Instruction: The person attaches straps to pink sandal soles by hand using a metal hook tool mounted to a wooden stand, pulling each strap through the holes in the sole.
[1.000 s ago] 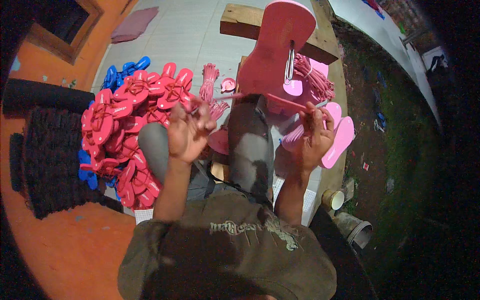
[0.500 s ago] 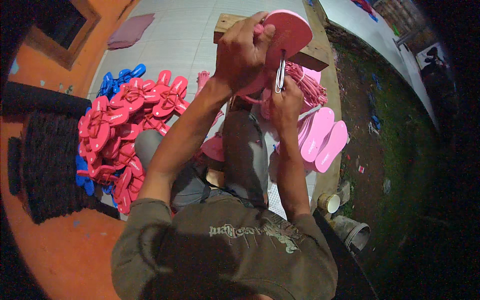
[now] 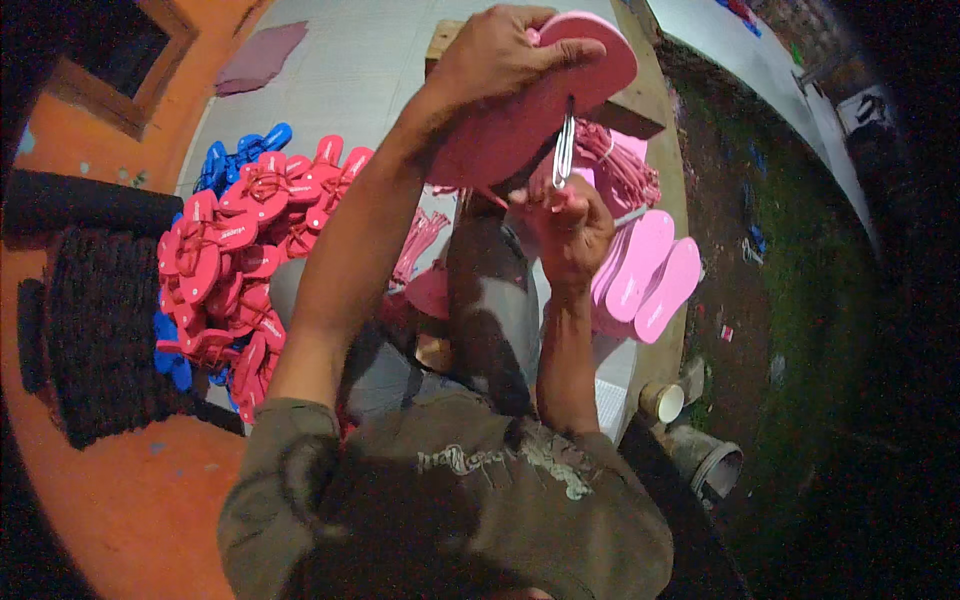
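My left hand (image 3: 490,55) grips a pink flip-flop sole (image 3: 520,130) by its far end, thumb across its face and fingers curled round the edge. The sole hangs tilted over a wooden block. Below it, my right hand (image 3: 578,235) is closed round a slim silver tool (image 3: 564,150) like bent metal rods, whose dark tip meets the sole's face. I cannot tell how deep the tip goes. Something pinkish-red, perhaps a strap end, shows at my right fingers. Beyond that hand lies a bundle of dark pink straps (image 3: 625,165).
Pale pink soles (image 3: 640,265) are stacked at my right, near a wooden edge strip. Red-pink flip-flops (image 3: 215,255) form a large heap on the left, with blue ones (image 3: 240,165) behind. The wooden block (image 3: 640,112) stands ahead. White containers (image 3: 665,403) sit at lower right.
My left hand has turned the sole, so its length now slants down toward the left. My right hand has dropped slightly toward me and rotated, still with the tool's tip at the sole.
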`<state>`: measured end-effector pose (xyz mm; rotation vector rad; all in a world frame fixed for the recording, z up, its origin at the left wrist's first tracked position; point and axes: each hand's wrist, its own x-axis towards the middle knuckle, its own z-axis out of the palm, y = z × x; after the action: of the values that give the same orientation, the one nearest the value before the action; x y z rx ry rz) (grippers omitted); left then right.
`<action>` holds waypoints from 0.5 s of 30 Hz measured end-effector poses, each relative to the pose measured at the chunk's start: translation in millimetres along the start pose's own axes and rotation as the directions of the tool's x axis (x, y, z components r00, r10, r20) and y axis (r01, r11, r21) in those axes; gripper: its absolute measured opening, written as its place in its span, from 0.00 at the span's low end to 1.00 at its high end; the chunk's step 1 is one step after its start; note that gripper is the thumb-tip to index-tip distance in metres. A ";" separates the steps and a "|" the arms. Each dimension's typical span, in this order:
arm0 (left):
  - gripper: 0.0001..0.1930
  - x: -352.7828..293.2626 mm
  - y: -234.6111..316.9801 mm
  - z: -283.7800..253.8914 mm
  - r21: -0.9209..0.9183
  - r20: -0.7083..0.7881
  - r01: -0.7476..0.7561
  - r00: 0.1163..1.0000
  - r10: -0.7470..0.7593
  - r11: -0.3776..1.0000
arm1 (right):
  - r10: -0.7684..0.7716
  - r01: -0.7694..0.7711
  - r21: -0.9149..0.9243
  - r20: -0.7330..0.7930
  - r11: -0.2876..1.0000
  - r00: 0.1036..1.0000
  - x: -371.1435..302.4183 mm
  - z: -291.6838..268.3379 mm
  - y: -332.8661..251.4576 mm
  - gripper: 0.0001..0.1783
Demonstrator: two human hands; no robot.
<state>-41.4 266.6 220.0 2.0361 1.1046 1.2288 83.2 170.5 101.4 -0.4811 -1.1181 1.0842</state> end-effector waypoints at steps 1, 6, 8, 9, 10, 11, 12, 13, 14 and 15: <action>0.23 -7.6 3.4 -1.4 -0.077 -0.017 0.001 1.000 -0.003 0.997 | 0.002 -0.002 0.000 0.028 1.000 1.000 -2.4 -0.9 1.0 0.18; 0.22 -9.1 1.8 1.1 -0.085 -0.038 0.013 0.999 -0.016 0.996 | -0.043 0.038 0.113 0.046 0.993 0.998 5.4 3.2 0.1 0.17; 0.22 -9.2 -2.9 2.4 -0.054 -0.055 -0.017 0.998 0.014 0.998 | -0.072 0.065 0.141 0.044 0.988 0.996 5.1 3.6 3.7 0.16; 0.22 -8.6 -3.0 2.5 -0.050 -0.056 -0.026 0.998 0.023 0.998 | -0.090 0.077 0.185 0.062 0.980 0.994 5.6 1.6 6.9 0.16; 0.23 -8.0 -3.0 2.8 -0.046 -0.057 -0.036 0.998 0.033 0.998 | -0.095 0.084 0.200 0.046 0.976 0.994 7.6 2.1 6.4 0.16; 0.23 -8.6 -3.7 2.7 -0.040 -0.057 -0.042 0.998 0.039 0.998 | -0.098 0.089 0.218 0.030 0.972 0.995 8.8 3.9 6.0 0.16; 0.23 -9.0 -4.5 2.6 -0.025 -0.067 -0.043 0.997 0.041 0.999 | -0.100 0.094 0.235 0.012 0.967 0.995 9.4 5.1 5.7 0.16; 0.23 -9.4 -5.3 2.7 -0.011 -0.078 -0.044 0.996 0.043 0.999 | -0.086 0.078 0.222 0.028 0.972 0.996 8.5 5.5 5.4 0.16; 0.23 -9.0 -6.1 3.2 0.001 -0.088 -0.047 0.995 0.047 0.999 | -0.074 0.063 0.206 0.045 0.977 0.996 7.7 5.1 4.6 0.16; 0.23 -8.9 -6.1 3.3 0.021 -0.094 -0.043 0.995 0.045 0.999 | -0.062 0.049 0.189 0.061 0.981 0.996 7.3 4.5 4.3 0.16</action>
<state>-43.1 262.3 209.7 2.0449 1.1243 1.3534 77.5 178.0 103.4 -0.2655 -1.0691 1.1506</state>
